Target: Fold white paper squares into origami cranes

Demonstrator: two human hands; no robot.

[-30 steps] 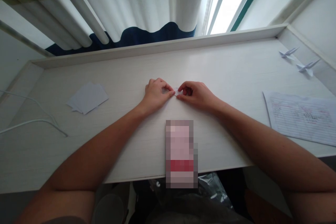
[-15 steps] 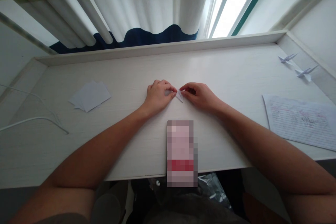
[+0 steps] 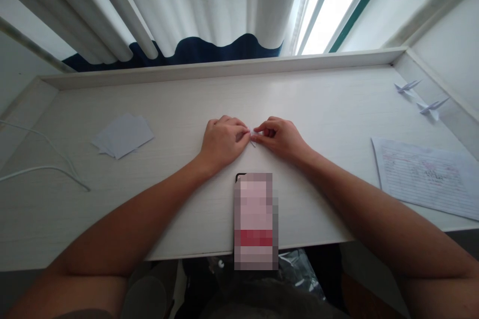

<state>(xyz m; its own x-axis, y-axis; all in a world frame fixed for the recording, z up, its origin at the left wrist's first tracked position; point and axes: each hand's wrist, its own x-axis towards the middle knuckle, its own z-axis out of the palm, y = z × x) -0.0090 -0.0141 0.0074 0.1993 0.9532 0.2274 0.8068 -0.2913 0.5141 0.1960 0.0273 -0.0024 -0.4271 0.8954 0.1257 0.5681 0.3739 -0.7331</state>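
Note:
A small folded piece of white paper is pinched between my two hands over the middle of the desk, mostly hidden by the fingertips. My left hand grips it from the left with thumb and forefinger pressed together. From the other side, my right hand holds it in a pinch, its remaining fingers curled. Just below the hands lies a phone, its screen blurred out.
A pile of white paper squares lies at the left, beside white cables. Two folded paper figures stand at the far right, behind lined, written-on sheets. A raised ledge borders the white desk at the back.
My hands have drawn closer together, and the fingertips cover more of the folded paper. The right thumb now reaches farther left. The whole view has shifted slightly.

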